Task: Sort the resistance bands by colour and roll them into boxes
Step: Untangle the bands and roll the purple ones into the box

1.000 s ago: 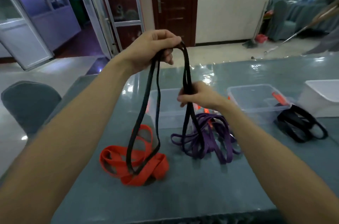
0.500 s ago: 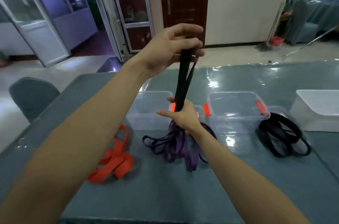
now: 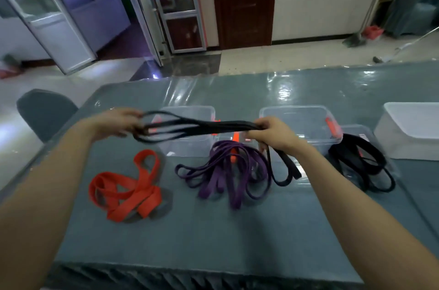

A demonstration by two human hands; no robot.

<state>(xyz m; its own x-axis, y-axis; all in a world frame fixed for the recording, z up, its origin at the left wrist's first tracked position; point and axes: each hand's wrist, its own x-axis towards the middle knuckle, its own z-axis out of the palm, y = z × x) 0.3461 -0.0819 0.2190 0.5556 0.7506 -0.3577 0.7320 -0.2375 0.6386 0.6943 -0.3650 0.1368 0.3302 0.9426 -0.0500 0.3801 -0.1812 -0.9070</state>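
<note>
A person is stretching a folded black band (image 3: pixel 202 126) level above the table (image 3: pixel 213 237). The left hand (image 3: pixel 118 123) is gripping its looped end and the right hand (image 3: pixel 273 135) is curling round the other, with a tail dangling beside the purple bands (image 3: pixel 221 178). A neat roll probably means flattening the strands first, then winding tightly toward the clear box (image 3: pixel 297 112).

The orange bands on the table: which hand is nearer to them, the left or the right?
Left. The left hand grips the held black band just beyond and above the orange bands; the right hand grips it farther off, past the purple bands.
</note>
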